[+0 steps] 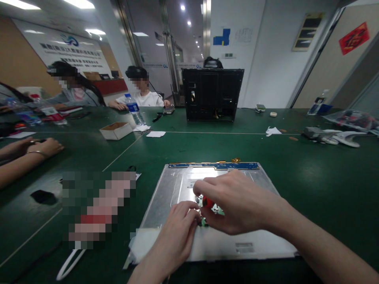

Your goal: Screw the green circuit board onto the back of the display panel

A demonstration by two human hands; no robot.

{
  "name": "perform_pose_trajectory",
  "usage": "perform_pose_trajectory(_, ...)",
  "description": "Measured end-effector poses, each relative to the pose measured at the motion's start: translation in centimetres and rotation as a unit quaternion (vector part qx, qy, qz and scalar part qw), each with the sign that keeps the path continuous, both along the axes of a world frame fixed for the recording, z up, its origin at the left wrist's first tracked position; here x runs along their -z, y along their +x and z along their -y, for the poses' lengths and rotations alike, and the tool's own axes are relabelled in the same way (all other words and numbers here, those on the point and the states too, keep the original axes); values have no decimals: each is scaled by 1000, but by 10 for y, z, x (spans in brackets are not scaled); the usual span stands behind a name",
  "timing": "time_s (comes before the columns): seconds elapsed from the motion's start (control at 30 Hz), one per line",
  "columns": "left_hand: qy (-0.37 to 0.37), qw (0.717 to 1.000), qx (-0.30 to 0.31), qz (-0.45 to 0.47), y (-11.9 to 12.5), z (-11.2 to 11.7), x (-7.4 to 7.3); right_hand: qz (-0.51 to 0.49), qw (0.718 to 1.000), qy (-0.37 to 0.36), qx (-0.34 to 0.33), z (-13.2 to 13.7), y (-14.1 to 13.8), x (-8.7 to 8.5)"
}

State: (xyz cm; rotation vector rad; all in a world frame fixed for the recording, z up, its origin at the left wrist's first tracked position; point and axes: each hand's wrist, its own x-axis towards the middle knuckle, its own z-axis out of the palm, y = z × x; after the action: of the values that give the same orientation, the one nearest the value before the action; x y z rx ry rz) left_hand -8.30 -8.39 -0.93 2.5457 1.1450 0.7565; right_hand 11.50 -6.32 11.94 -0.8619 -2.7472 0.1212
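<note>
A flat display panel (166, 193) lies metal back up in front of me, a blue circuit strip (213, 166) along its far edge. In the middle of its back is a small green circuit board (219, 210), partly covered by my hands. My right hand (233, 201) is curled over the board, closed round a small red-handled tool (207, 202); its tip is hidden. Close beside it, my left hand (180, 227) has its fingers bent together at the board's left edge. What those fingertips pinch, if anything, is hidden.
Beyond the panel stands a black monitor housing (211, 94). An open white box (117, 131) and a water bottle (134, 109) are at the back left. Gloves (331, 136) lie to the right. Another person's hands (44, 150) rest at the left; two people sit farther back.
</note>
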Motion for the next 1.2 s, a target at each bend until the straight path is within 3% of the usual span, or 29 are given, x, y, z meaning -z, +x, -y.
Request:
perform_pose_trajectory(0.63,-7,1000,-13,2,2,4,-6,9,1000,-19,-1,0,0,-1)
perform_pose_trajectory(1.2,-33,999,-15,-16,3,5,-8,7,1000,10,-3,0,0,1)
